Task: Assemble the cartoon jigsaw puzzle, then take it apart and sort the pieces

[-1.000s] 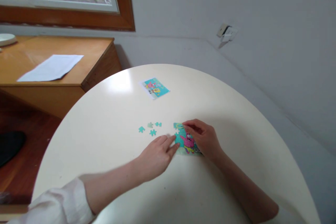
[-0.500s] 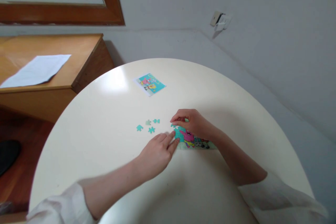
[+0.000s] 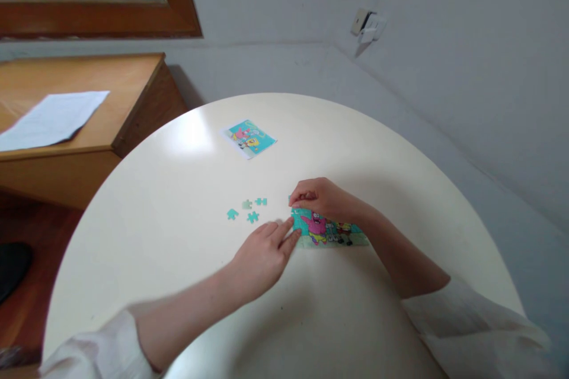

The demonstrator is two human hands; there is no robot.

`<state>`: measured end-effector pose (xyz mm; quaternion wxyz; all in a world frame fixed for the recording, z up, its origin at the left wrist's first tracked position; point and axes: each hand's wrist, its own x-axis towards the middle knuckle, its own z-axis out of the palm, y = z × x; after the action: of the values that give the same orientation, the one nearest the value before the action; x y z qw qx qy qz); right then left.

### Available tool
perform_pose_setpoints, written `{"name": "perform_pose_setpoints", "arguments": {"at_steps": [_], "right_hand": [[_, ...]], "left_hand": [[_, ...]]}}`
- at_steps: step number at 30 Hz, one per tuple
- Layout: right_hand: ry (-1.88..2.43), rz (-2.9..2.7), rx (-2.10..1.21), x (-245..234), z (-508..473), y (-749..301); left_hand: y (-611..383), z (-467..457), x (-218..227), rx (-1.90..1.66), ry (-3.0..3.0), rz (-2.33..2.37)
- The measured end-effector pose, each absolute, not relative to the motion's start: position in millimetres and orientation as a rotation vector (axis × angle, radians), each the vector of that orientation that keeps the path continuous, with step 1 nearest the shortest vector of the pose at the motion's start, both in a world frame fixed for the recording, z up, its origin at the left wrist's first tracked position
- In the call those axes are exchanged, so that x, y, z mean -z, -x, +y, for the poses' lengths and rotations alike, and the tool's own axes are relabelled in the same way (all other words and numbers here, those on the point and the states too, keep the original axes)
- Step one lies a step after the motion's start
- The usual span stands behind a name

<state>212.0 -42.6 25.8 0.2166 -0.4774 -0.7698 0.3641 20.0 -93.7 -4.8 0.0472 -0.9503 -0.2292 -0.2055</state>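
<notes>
A partly assembled jigsaw puzzle (image 3: 316, 228) with cartoon figures on teal lies on the white round table. My left hand (image 3: 262, 254) is open, its outstretched fingertips resting on the puzzle's left edge. Over the upper left corner, my right hand (image 3: 317, 198) has thumb and fingers pinched together on a small teal puzzle piece (image 3: 290, 197), mostly covered by the fingertips. The right hand and forearm hide the upper part of the puzzle. Several loose puzzle pieces (image 3: 253, 217) lie left of the puzzle, apart from both hands.
Farther back on the table (image 3: 178, 201) lies a reference picture card (image 3: 249, 138) with the same cartoon figures. A wooden desk (image 3: 128, 71) at the left carries white paper (image 3: 57, 118). Behind the table is a wall with a plug in a socket (image 3: 368, 25).
My right hand's pinched fingers have shifted slightly over the puzzle's upper left corner, bringing the held piece against it. My left hand stays on the edge. The whole view has shifted a little.
</notes>
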Motion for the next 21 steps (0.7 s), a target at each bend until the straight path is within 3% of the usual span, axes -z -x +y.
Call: {"name": "perform_pose_setpoints", "arguments": {"at_steps": [21], "right_hand": [[1.323,-2.272,-0.801,-26.2,-46.0,-204.6]], "left_hand": [[-20.4,-94.2,1.7,0.626,2.910,-0.718]]}}
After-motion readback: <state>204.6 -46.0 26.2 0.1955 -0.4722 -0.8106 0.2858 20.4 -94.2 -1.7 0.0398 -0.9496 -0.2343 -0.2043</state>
